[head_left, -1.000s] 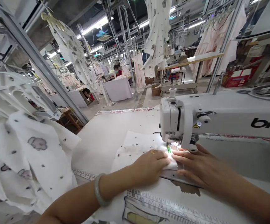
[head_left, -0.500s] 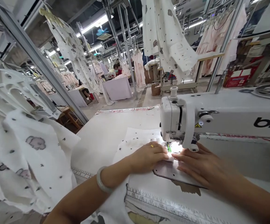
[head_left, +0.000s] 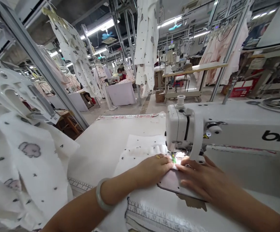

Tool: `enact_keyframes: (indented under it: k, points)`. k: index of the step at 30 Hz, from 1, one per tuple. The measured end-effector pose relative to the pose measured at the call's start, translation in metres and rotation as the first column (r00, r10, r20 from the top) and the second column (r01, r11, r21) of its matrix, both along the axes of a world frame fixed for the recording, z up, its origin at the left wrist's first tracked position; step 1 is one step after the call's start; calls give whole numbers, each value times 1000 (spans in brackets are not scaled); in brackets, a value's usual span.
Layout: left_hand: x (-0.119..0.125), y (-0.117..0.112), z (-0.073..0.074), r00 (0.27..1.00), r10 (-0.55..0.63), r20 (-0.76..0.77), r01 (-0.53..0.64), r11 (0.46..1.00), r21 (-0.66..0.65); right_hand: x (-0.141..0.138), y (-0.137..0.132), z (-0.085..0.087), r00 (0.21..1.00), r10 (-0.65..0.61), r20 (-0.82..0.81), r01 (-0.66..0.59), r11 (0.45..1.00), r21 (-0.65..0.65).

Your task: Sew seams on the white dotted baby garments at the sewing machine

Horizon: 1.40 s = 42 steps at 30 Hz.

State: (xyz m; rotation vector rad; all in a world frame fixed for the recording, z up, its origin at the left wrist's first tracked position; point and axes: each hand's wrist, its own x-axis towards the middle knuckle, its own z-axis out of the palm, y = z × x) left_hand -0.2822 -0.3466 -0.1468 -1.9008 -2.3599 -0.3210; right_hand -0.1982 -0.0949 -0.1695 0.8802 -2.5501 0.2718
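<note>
White printed fabric [head_left: 140, 149] with small dark marks lies on the sewing table, its edge under the presser foot of a white sewing machine [head_left: 178, 129]. My left hand [head_left: 153, 169] is closed on the fabric just left of the needle, with a ring on one finger and a pale bangle on the wrist. My right hand [head_left: 200, 178] lies right of the needle, its fingers stretched out and apart, with fingertips at the fabric's edge. The machine's lamp brightly lights this spot. A green part [head_left: 174, 158] shows by the needle, and glare hides the stitch line.
Printed white garment pieces [head_left: 31, 167] hang from a white hanger at the left. A measuring tape [head_left: 154, 216] runs along the table's near edge. Printed garments [head_left: 146, 48] hang beyond the table. A masked person [head_left: 121, 74] sits at a far workstation.
The garment hanging beyond the table has swung left and looks narrower. The view has shifted slightly. Both hands stay beside the needle with little visible movement.
</note>
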Motion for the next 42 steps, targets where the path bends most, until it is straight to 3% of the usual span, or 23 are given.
enact_keyframes:
  k: [9, 20, 26, 29, 31, 36, 39, 42]
  points:
    - [-8, 7, 3, 987, 129, 101, -119, 988, -100, -4, 3, -1, 1000, -27, 16, 27, 1000, 13]
    - [-13, 6, -2, 986, 124, 116, -120, 992, -39, -4, 2, 14, 999, 15, 35, -13, 999, -34]
    - [-19, 4, -6, 989, 107, 99, -106, 994, -16, -4, 1, 11, 999, 24, 33, -23, 999, -42]
    - [-41, -2, -5, 984, 122, 130, -119, 992, -29, -4, 1, 7, 998, 19, 64, -16, 999, -52]
    - [-67, -11, -1, 962, 227, 155, -218, 973, -69, -5, 1, 5, 997, 13, 75, -8, 998, -63]
    - [-123, -41, 21, 850, 504, 154, -491, 863, -116, -5, 3, 2, 996, 0, 90, 7, 997, -76]
    - [-113, -47, 32, 814, 557, 162, -538, 830, -151, -5, 1, 3, 996, 14, 83, -7, 996, -84]
    - [-67, -39, 35, 846, 485, 220, -455, 873, -175, -3, -3, 6, 998, 31, 54, -25, 994, -104]
